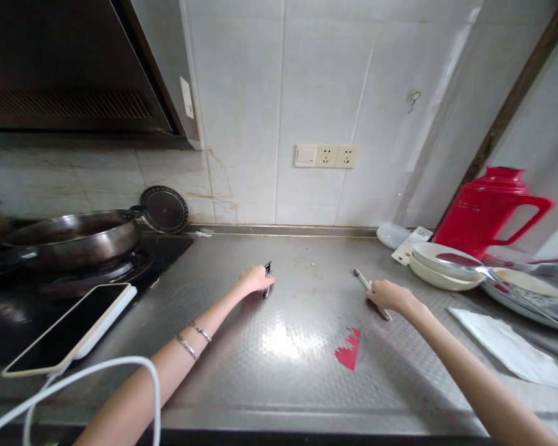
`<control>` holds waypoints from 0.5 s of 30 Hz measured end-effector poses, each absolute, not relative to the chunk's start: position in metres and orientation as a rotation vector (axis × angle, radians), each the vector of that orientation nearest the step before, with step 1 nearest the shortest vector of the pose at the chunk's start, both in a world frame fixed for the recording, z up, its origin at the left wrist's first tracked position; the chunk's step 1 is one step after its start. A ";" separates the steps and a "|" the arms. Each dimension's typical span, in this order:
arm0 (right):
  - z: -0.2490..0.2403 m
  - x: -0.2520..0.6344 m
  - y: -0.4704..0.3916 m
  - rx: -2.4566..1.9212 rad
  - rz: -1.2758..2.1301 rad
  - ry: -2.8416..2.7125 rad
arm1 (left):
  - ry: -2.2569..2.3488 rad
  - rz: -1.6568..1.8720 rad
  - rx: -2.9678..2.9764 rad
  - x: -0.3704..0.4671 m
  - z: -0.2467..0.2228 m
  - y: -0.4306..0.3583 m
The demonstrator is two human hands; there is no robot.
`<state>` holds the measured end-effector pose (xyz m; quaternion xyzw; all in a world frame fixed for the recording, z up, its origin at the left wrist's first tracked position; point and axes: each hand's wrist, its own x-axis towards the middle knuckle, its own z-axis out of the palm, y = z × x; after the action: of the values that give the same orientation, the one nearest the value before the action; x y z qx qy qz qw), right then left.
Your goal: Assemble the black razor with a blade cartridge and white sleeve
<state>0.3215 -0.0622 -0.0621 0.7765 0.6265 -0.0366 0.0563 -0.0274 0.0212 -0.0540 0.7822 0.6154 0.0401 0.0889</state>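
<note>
My left hand (253, 280) is closed round a small black-and-silver object (268, 269) on the steel counter (307, 390). Its ends poke out above and below my fingers, and its kind is too small to make out. Farther right, my right hand (387, 295) has its fingers closed on a slim, pale, pen-like stick (361, 278), which slants across the counter with a dark far end. The fingers cover its middle. Between the hands and closer to me lies a torn red paper-like piece (348, 354).
At left, a steel pan (79, 241) stands on the stove, with a phone (65, 334) and white cable (152, 378) nearer me. Stacked plates (439, 277), a red thermos jug (483, 210) and a white cloth or tissue (511, 347) occupy the right side.
</note>
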 end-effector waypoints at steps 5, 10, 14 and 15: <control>-0.065 0.329 -0.054 2.263 -0.117 1.950 | 1.855 0.239 2.276 -0.028 -0.062 0.019; -0.059 0.297 -0.053 2.336 -0.099 2.072 | 1.822 0.292 2.280 -0.026 -0.064 0.016; -0.054 0.238 -0.052 2.372 -0.077 2.186 | 1.831 0.303 2.303 -0.024 -0.064 0.013; -0.054 0.221 -0.051 2.363 -0.082 2.227 | 1.831 0.302 2.309 -0.024 -0.064 0.012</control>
<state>0.2215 -0.0507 -0.0539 0.7265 0.6846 -0.0254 -0.0533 -0.0237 0.0122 -0.0638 0.7763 0.6156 0.1016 0.0897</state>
